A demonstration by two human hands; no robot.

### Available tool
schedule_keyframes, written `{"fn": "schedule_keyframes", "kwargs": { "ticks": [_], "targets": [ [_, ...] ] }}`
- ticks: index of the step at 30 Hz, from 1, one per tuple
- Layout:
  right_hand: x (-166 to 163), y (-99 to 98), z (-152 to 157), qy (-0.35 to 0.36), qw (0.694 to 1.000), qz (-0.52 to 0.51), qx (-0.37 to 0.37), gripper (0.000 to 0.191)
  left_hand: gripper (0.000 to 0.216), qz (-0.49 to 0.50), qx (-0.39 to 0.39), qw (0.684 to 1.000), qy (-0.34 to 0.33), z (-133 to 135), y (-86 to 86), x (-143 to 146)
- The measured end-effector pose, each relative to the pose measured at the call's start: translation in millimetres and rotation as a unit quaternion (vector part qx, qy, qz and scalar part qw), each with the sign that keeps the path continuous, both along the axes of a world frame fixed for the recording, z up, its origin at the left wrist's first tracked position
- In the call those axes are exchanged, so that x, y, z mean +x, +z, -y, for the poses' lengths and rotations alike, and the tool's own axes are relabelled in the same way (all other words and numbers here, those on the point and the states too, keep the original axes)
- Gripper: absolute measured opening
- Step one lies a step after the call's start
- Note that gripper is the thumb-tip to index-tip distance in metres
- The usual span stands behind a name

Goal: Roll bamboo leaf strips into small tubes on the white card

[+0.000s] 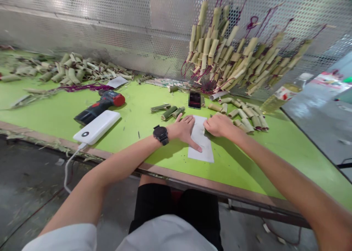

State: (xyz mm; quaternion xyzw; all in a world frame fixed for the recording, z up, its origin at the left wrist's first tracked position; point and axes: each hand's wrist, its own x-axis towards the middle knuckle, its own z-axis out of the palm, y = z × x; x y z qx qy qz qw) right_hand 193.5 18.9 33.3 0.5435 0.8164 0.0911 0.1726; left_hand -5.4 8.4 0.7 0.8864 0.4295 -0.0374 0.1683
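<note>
A narrow sheet of white paper (202,153) lies flat on the green tabletop in front of me. My left hand (187,130) rests on its left part, fingers spread and thumb stretched across the sheet. My right hand (218,125) is closed at the paper's right edge, its fingertips pressed together. Whatever they may hold is hidden. Just beyond the hands lie short green bamboo pieces (169,112) and a small dark device (194,100) with a blurred screen. To the right of my right hand is a group of cut bamboo tubes (247,115).
At the left are a cordless drill (100,106) and a white power bank (97,127) with a cable. A bamboo pile (71,69) lies behind them. Strung bamboo pieces (220,49) lean on the perforated metal panel (123,27). A bottle of yellow liquid (284,95) stands at right.
</note>
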Motion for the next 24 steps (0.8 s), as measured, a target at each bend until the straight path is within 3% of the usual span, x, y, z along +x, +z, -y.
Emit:
{"fn": "schedule_keyframes", "kwargs": {
  "ticks": [9,15,24],
  "targets": [
    [-2.4,0.0,3.3,0.051,0.996,0.026,-0.069,0.058,0.153,0.004,0.003,1.0,0.002,-0.6,-2.4,-0.5],
    [-2.0,4.2,-5.6,0.018,0.999,0.031,-0.02,0.06,0.152,0.012,0.006,1.0,0.003,0.8,-0.9,-0.8],
    [12.0,-6.8,24.7,-0.029,0.999,-0.015,0.042,0.067,0.154,0.008,0.006,1.0,0.0,0.7,-1.0,-0.1]
  ]
}}
